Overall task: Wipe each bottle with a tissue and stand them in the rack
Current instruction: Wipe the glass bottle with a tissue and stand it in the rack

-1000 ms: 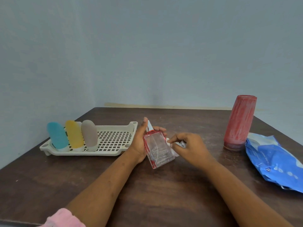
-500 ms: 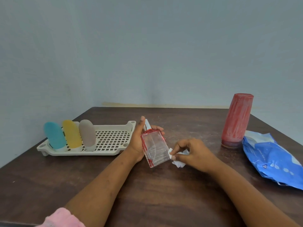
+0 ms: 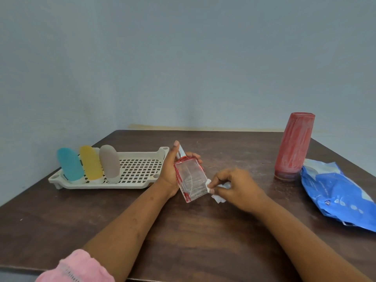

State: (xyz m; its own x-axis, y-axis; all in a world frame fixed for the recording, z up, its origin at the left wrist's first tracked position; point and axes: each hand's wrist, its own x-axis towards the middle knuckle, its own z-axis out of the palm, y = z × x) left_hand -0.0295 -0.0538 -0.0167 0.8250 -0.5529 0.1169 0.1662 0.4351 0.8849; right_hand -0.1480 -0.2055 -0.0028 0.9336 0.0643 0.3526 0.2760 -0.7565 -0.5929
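The left hand [image 3: 169,174] grips the clear red-edged spray bottle [image 3: 190,181] tilted, exposing its side so the right hand [image 3: 237,188], pinching a crumpled tissue [image 3: 218,193], can wipe it.

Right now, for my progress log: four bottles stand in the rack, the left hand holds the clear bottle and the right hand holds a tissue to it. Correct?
Not four: the head view shows three in the rack, the teal bottle, yellow bottle and grey bottle. The rest holds: the left hand holds the clear bottle and the right hand holds a tissue to it.
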